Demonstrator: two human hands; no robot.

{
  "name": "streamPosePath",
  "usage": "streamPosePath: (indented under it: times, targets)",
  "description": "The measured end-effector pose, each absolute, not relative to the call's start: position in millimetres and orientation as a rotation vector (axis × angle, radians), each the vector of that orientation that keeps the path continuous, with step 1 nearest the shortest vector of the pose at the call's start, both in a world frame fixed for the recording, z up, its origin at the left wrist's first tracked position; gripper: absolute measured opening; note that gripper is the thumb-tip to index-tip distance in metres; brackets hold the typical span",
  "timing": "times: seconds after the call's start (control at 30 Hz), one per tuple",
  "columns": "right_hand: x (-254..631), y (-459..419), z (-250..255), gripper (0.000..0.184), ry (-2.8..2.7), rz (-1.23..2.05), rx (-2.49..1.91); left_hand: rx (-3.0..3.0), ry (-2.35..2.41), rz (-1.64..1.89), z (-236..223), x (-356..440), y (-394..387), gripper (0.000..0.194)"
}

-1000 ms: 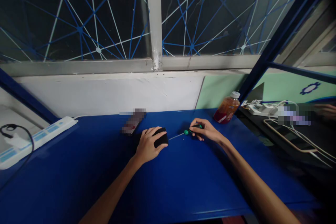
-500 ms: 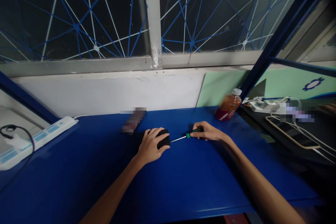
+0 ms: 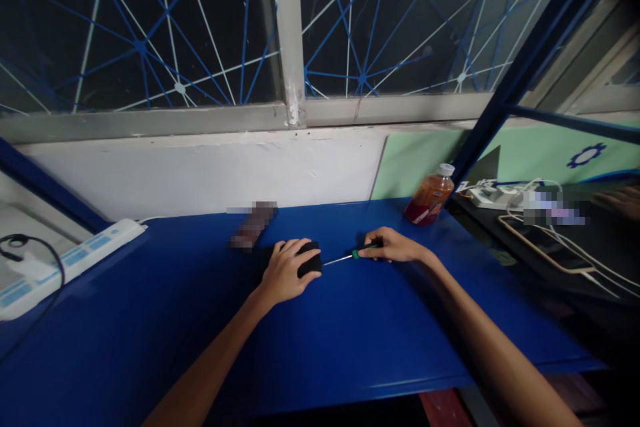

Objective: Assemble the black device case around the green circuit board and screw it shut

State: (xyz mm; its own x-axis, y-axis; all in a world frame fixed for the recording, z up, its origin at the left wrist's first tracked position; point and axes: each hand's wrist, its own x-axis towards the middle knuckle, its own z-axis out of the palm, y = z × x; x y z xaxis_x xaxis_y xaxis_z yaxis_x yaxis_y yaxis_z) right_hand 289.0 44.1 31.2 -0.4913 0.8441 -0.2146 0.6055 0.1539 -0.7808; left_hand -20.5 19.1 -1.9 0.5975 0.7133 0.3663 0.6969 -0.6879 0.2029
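Note:
My left hand grips a small black object and presses it against the blue table. My right hand is closed round the green handle of a small screwdriver. Its thin metal shaft lies nearly flat and points left, with the tip at the right side of the black object. Both forearms reach in from the bottom edge of the view.
A white power strip with a black cable lies at the left. A blurred dark item sits behind my left hand. A bottle of orange drink stands at the back right. Chargers and white cables lie on the neighbouring desk, where another person's hand shows.
The screwdriver has swung from tilted to nearly flat, and its tip has closed in on the black object. My left hand keeps its hold. The view has tilted slightly.

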Motion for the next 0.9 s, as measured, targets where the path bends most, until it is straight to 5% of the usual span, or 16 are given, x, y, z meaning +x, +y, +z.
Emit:
streamPosePath:
  times: [0.73, 0.9]
  targets:
    - [284.1, 37.1, 37.8, 0.053, -2.366, 0.87, -1.51, 2.81, 1.218, 0.637, -4.4, -21.7, 20.0, 0.04]
    - [287.0, 37.5, 30.3, 0.045, -2.324, 1.051, -1.406, 2.819, 1.208, 0.645, -2.8, -21.5, 20.4, 0.04]
